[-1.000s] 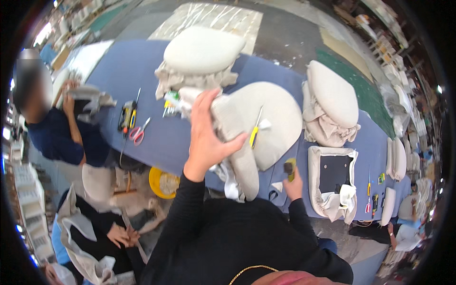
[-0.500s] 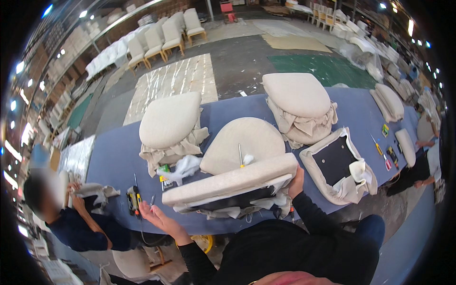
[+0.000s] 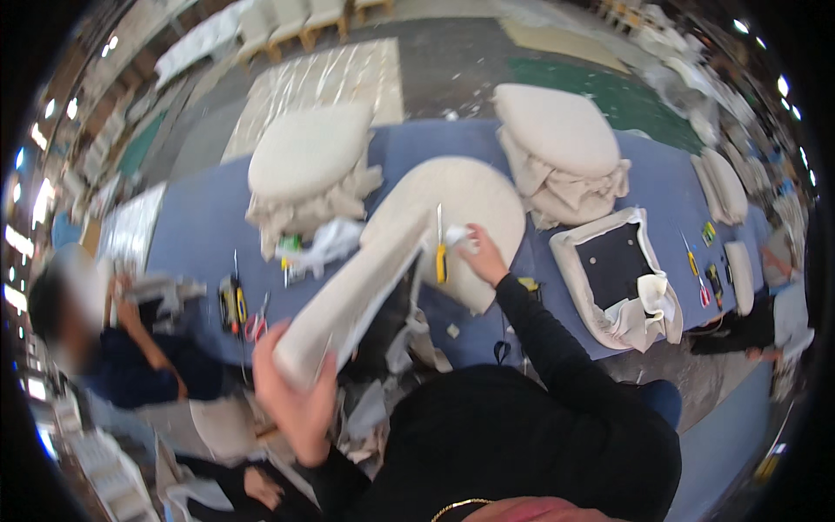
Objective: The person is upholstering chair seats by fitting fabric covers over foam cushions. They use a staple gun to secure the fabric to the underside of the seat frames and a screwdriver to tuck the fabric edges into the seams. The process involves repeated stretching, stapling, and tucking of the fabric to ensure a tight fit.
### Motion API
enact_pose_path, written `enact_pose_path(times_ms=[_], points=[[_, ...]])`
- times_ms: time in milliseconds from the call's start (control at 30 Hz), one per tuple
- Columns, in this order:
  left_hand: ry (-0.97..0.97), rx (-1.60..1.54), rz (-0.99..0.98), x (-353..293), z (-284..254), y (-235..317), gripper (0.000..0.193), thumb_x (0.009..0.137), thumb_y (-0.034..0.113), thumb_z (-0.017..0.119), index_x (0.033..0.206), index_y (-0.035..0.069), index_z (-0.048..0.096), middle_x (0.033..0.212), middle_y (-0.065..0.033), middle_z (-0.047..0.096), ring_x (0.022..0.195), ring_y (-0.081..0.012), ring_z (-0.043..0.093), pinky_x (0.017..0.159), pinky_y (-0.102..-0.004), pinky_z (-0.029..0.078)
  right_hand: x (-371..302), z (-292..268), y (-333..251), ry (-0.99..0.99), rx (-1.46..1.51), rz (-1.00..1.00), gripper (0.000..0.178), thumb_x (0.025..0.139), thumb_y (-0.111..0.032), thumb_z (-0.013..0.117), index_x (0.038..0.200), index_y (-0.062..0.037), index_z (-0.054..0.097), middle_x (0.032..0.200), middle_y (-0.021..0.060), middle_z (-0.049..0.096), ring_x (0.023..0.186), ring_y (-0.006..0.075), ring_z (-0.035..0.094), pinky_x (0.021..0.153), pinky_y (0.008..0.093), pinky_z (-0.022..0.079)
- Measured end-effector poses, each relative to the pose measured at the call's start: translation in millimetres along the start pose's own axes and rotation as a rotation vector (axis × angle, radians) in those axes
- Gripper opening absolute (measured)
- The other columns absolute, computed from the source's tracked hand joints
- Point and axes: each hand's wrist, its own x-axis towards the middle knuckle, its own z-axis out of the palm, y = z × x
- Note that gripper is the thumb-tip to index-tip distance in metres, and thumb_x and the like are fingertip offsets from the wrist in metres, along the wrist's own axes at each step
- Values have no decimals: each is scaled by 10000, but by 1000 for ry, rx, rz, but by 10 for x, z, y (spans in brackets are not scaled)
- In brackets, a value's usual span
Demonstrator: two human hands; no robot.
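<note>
My left hand (image 3: 296, 396) grips the near end of a long beige upholstered chair cushion (image 3: 352, 300), fingers wrapped round its edge. The cushion stands on its side at a slant, its white and black underside facing right. My right hand (image 3: 483, 255) is closed on a small white wad of stuffing (image 3: 456, 237) over a flat beige seat pad (image 3: 483, 196); its fingertips are partly blurred. Beside the wad lies a yellow-handled screwdriver (image 3: 441, 261). Loose fabric (image 3: 416, 344) hangs below the cushion.
Stacked beige seat cushions (image 3: 309, 152) and another stack (image 3: 557, 130) stand across the blue table (image 3: 209, 187). An upturned seat (image 3: 600, 270) lies at right. Red-handled scissors (image 3: 255, 327) and tools (image 3: 231, 304) lie at left. A co-worker (image 3: 139, 348) handles fabric at far left.
My right hand has let go of the cushion's right end and moved to the white wad. My left hand, open before, now holds the cushion, which has swung to a slant toward the lower left.
</note>
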Motion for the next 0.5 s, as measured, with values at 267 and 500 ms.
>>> enact_pose_path(times_ms=[267, 500], points=[[-17, -319, -215, 442, 191, -365, 496, 1068, 307, 629, 1441, -6, 541, 1360, -117, 609, 1257, -198, 555, 1119, -339, 413, -1542, -565, 1805, 114, -664, 470, 737, 769, -230, 791, 1432, -21, 545, 1408, 250, 624, 1342, 431, 561, 1146, 517, 439], [-305, -556, -53, 634, 533, -478, 620, 1055, 364, 628, 1550, 21, 485, 1509, -158, 556, 1416, -278, 504, 1210, -399, 350, -1656, -490, 1775, 84, -628, 135, 830, 739, -26, 742, 1505, -45, 422, 1338, 337, 620, 1257, 512, 599, 1110, 514, 466]])
